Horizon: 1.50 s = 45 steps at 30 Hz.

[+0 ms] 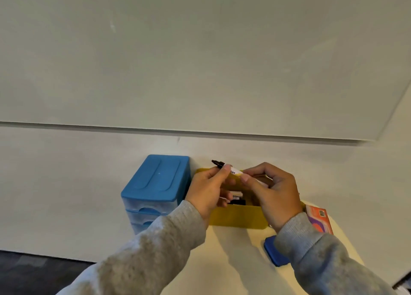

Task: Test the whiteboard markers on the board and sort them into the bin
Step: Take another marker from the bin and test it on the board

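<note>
Head cam shows you holding one marker (231,172) w/ both hands, just above the yellow bin (238,217). Your left hand (208,189) pinches the barrel near the dark tip end; your right hand (274,194) pinches the other end, fingers closed on it. So each grip is clenched on the same marker, neither released. The dark tip points up-left toward the wall, and it looks uncapped, tho I can't tell for sure.

Step in hand, by my read: getting this marker ready to test. To do it well, let one hand go, keep a firm writing hold w/ the other, and raise the tip to the whiteboard (200,61) above. The board is well apart from the marker, so you need a clear reach up. Draw a short stroke, check the ink, then cap it before dropping it in.

More markers (236,200) lie inside the bin, right below your hands. The blue drawer unit (155,183) stands just beside the bin on its left. A blue eraser (272,253) sits on the table (233,261) near your right sleeve, handy for wiping the test mark.
</note>
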Available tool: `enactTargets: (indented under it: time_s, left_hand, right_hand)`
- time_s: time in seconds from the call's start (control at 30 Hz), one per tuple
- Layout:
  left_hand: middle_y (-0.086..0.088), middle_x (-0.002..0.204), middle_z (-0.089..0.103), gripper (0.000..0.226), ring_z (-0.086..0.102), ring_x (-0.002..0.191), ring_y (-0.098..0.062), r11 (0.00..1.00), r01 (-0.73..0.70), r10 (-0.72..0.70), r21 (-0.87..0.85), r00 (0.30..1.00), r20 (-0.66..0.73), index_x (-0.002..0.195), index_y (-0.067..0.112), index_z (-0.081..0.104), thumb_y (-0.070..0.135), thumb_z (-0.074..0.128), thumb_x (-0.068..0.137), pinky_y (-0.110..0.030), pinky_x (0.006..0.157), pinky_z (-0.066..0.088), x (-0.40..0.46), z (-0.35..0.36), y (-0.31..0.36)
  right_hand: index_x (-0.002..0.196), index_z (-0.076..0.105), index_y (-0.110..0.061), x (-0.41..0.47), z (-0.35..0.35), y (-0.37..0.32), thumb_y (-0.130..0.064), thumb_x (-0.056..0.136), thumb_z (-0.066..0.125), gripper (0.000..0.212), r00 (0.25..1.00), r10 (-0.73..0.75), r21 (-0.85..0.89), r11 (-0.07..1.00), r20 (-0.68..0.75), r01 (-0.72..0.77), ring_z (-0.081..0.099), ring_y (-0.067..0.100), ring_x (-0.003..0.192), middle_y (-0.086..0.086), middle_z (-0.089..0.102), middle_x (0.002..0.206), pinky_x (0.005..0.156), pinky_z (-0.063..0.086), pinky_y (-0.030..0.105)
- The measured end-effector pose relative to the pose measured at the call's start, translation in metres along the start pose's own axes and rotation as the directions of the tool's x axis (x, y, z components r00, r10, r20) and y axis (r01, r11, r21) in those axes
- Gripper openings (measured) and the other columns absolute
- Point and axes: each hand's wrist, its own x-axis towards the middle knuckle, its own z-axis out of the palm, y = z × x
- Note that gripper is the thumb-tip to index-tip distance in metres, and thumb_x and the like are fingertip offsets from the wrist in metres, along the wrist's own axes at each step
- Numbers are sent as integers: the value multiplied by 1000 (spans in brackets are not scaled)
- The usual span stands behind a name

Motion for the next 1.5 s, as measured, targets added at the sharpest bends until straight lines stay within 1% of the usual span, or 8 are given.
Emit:
enactTargets:
  time_s: [0.2, 0.43, 0.7, 0.83, 1.07, 1.17, 1.33, 1.5]
  left_hand:
    - [9, 63, 56, 23, 46, 46, -4, 967, -198, 215, 159, 972, -97, 93, 16, 72, 33, 59, 98, -18, 44, 38, 3, -14, 7]
    - [7, 71, 60, 25, 58, 62, -8, 638, -500, 611, 586, 792, 11, 90, 18, 56, 34, 43, 105, -27, 61, 46, -13, -74, 46]
    - [-5, 62, 53, 31, 49, 56, -19, 438, -411, 730, 799, 682, -49, 93, 9, 54, 34, 41, 106, -34, 54, 42, -13, -174, 48]
    - [5, 65, 50, 24, 44, 57, -16, 572, -248, 617, 782, 758, -211, 101, 15, 60, 27, 40, 107, -33, 57, 38, 2, -234, 8]
    - [1, 81, 58, 18, 50, 75, -21, 697, 45, 288, 716, 896, -337, 107, 17, 64, 16, 46, 103, -33, 67, 37, 22, -317, -119]
    - [-13, 110, 64, 39, 56, 92, -27, 592, 204, 75, 780, 949, -305, 136, 16, 53, 8, 46, 99, -33, 78, 44, 27, -340, -174]
    - [-18, 134, 54, 55, 54, 117, -33, 415, 309, -143, 856, 951, -274, 149, 16, 35, 2, 43, 97, -35, 97, 42, 27, -353, -225]
    - [-17, 163, 15, 71, 35, 143, -32, 137, 384, -440, 913, 850, -291, 159, 15, -3, 24, 42, 105, -39, 115, 31, 13, -354, -250]
  right_hand:
    - [88, 75, -20, 1, 16, -2, -13, 88, 75, 8, 987, -94, -130, 985, 127, 110, 71, 12, 80, -7, 74, 83, 72, 61, 32]
    - [96, 76, -19, 17, 68, -15, -17, 94, 65, 12, 882, -349, -378, 807, 316, 454, 61, 11, 86, -6, 65, 92, 75, 55, 29]
    - [134, 63, -26, 21, 170, -22, -49, 97, 54, 44, 757, -168, -498, 660, 632, 562, 45, 24, 128, 1, 51, 139, 109, 40, 43]
    - [148, 44, -37, 23, 193, -4, -60, 97, 45, 55, 736, 19, -591, 610, 676, 527, 28, 24, 144, -2, 34, 158, 121, 21, 41]
    - [143, 52, -40, 20, 195, 16, -71, 86, 34, 67, 793, -66, -589, 634, 605, 502, 38, 21, 138, -4, 45, 151, 116, 26, 40]
    - [141, 55, -40, 19, 198, 18, -74, 83, 31, 71, 801, -80, -581, 646, 593, 495, 42, 21, 136, -4, 48, 149, 116, 29, 42]
    - [139, 57, -40, 19, 199, 21, -70, 86, 40, 63, 815, -100, -576, 658, 571, 485, 43, 21, 135, -4, 50, 147, 115, 30, 43]
    - [138, 58, -40, 19, 200, 22, -71, 85, 39, 64, 817, -107, -567, 668, 567, 482, 44, 21, 133, -5, 52, 146, 114, 31, 43]
